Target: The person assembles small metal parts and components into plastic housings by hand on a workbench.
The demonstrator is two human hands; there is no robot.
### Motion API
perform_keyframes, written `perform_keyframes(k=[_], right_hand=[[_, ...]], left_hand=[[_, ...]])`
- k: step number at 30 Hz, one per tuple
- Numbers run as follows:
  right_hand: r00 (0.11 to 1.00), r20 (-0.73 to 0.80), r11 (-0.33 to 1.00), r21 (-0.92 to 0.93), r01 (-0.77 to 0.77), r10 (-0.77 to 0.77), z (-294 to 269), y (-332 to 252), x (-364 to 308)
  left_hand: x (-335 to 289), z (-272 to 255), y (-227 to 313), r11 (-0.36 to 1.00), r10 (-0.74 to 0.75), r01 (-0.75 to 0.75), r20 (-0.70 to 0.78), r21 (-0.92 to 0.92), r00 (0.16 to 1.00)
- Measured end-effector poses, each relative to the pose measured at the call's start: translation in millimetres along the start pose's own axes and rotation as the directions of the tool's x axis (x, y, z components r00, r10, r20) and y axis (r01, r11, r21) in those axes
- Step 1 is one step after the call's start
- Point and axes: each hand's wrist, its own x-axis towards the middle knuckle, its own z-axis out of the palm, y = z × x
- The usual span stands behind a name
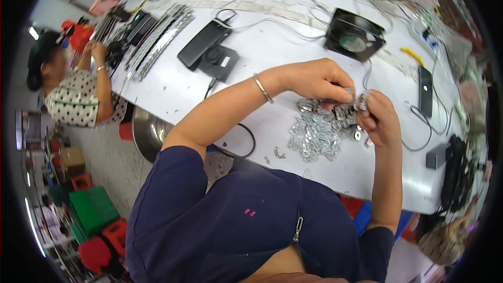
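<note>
Our left hand (314, 79) and right hand (380, 118) pinch together on small, light, stiff, probably slippery metal brackets (356, 102), best gripped by their flat edges, above a loose pile (314, 136).

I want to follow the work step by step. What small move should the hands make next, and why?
Probably lift the small metal pieces pinched between the left hand and right hand clear of the heap of metal pieces; both hands sit right above it, so separating looks likely.

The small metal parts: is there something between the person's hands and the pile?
Nothing visible. Both the left hand and the right hand already hold small metal parts just above the pile on the white table.
</note>
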Motion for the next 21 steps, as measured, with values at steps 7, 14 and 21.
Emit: perform_keyframes(k=[7, 14, 21], right_hand=[[0.957, -0.257, 0.796, -0.604, -0.049, -0.137, 18, -12, 12], [0.93, -0.257, 0.726, -0.687, 0.016, -0.263, 9, 2, 27], [0.895, -0.267, 0.66, -0.75, 0.04, -0.357, 8, -3, 41]], left_hand=[[-2, 12, -11, 0.596, 0.58, -0.119, -0.324, 0.794, 0.748], [-1, 7, -14, 0.434, 0.531, -0.094, -0.17, 0.896, 0.83], [8, -4, -21, 0.367, 0.637, -0.075, -0.192, 0.927, 0.747]])
